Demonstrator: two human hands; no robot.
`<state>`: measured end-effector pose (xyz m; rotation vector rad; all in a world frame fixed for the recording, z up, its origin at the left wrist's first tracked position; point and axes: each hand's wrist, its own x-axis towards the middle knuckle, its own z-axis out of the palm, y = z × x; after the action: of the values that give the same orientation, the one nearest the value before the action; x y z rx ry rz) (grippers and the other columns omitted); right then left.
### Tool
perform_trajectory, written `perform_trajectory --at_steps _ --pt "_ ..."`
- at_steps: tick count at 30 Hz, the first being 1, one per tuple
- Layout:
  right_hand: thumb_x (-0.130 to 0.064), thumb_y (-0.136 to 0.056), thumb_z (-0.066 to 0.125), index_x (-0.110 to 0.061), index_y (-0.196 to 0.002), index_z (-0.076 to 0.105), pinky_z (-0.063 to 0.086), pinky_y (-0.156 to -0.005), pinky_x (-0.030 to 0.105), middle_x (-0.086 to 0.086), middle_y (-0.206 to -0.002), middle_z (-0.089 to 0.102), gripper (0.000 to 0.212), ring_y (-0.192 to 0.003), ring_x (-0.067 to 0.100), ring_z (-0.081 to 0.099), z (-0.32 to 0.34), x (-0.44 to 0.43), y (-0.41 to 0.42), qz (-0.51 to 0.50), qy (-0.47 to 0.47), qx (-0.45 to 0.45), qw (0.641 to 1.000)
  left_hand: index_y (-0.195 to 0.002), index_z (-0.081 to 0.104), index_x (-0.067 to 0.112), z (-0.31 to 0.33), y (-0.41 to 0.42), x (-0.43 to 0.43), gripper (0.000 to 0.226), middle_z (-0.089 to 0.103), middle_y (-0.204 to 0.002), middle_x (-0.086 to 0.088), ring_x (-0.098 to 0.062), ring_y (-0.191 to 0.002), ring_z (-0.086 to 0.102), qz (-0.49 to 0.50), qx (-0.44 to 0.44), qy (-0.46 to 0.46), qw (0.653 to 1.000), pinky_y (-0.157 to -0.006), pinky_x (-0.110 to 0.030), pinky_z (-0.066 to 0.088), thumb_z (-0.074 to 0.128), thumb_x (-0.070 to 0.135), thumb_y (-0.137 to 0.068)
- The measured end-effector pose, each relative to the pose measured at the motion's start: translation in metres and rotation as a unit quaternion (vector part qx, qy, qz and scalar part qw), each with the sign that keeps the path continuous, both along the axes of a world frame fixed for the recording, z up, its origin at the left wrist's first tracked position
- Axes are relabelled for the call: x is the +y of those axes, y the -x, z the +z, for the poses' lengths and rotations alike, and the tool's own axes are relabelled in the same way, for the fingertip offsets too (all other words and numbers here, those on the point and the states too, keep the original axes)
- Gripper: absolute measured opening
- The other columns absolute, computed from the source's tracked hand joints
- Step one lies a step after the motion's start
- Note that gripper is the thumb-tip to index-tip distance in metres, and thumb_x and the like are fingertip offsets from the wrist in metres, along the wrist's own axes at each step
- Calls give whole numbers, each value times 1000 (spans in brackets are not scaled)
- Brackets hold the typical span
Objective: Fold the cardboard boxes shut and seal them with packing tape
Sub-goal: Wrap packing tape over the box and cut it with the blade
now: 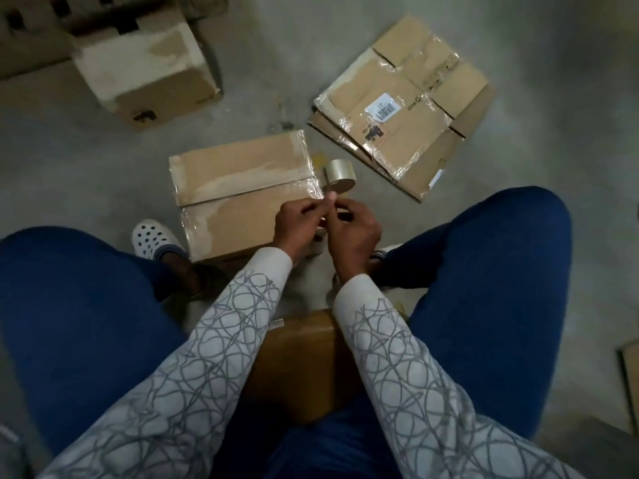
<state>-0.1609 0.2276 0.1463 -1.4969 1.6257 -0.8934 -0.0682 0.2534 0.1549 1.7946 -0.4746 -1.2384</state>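
Closest in, a brown box (301, 357) sits on the floor (86, 160) between the person's knees. It looks like it is waiting for its turn.

Just past it, both arms reach forward and bend in, so the two hands meet over the right end of the shut box (238, 188). The left hand (295, 228) has its fingers curled, and its thumb and first finger pinch a tape strip (328, 200). The right hand (354, 233) is curled too and pinches the same strip from the other side. The strip is clear and thin, so it is hard to see. I think the hands hold it tight like this so they can tear it or stick it down.

The shut box lies flat on the floor with its two flaps closed. Shiny tape runs along the line where the flaps meet. A white shoe (152, 235) rests at its near left corner.

The tape roll (340, 178) stands just beside the box's right edge, close to the fingers, so the tape can pull out easily.

Farther on, to the right, flat boxes (397, 126) lie in a pile. Far off on the left sits another box (148, 67).
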Motion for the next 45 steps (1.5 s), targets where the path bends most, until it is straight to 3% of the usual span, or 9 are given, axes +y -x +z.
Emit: perform_trajectory --at_steps 5,11,16,20,26,29,32,37,45 --pt "-18 -89 77 -11 -103 79 59 -74 35 5 -94 74 16 -79 16 69 10 17 8 57 8 16 998 -85 82 19 1 1 10 34 78 -79 -1 -21 -79 76 26 -35 -6 999 -75 -47 64 77 53 -81" --pt "-16 -84 83 -16 -122 74 60 -91 32 -1 -111 76 39 -102 12 72 3 4 11 82 -239 -127 959 -85 80 15 -9 -10 8 31 75 -78 -4 -20 -74 70 20 -103 -35 994 -78 -48 62 65 40 -94" --pt "-3 -86 78 -10 -112 76 63 -83 36 8 -99 77 27 -92 24 76 -4 -25 13 -12 -314 -203 928 -84 81 19 -13 -14 -8 29 74 -73 5 -18 -75 71 -20 -103 -28 994 -75 -40 61 73 47 -88" --pt "-9 -88 70 -17 -104 79 63 -81 38 0 -84 75 19 -78 20 75 -19 -50 14 -72 -290 -98 949 -82 77 24 -30 -54 -51 16 69 -70 15 -5 -68 65 -21 -160 -33 986 -62 -24 50 79 39 -85" --pt "-26 -90 64 -16 -101 81 57 -75 36 10 -86 75 23 -82 29 72 -45 -47 2 -37 -235 41 971 -104 79 20 -58 -101 -141 23 75 -99 2 -17 -100 70 -211 -222 -25 952 -95 -28 52 78 32 -85" --pt "-28 -96 62 -13 -110 79 44 -75 31 19 -100 72 28 -95 35 67 -58 -39 -9 -5 -197 83 977 -110 76 28 -71 -102 -175 36 69 -127 2 -21 -127 55 -374 -350 -42 858 -116 -37 27 76 51 -82" --pt "-26 -99 60 -12 -114 77 33 -74 25 19 -104 70 27 -97 34 64 -63 -37 -15 -8 -159 93 983 -116 74 28 -77 -98 -189 41 59 -139 6 -14 -147 32 -489 -320 -99 805 -120 -50 -15 69 56 -86" --pt "-19 -98 62 -8 -107 77 33 -67 14 12 -97 76 21 -84 22 67 -59 -39 -28 -32 -90 77 993 -97 75 32 -86 -100 -193 18 68 -89 19 8 -131 44 -483 -220 -108 840 -115 -53 -26 71 47 -87" --pt "-14 -98 63 -7 -102 74 29 -63 12 11 -87 75 14 -70 16 63 -56 -31 -31 -43 -22 88 995 -97 70 39 -87 -100 -190 10 68 -107 17 15 -120 41 -479 -182 -101 853 -112 -51 -31 71 43 -88"
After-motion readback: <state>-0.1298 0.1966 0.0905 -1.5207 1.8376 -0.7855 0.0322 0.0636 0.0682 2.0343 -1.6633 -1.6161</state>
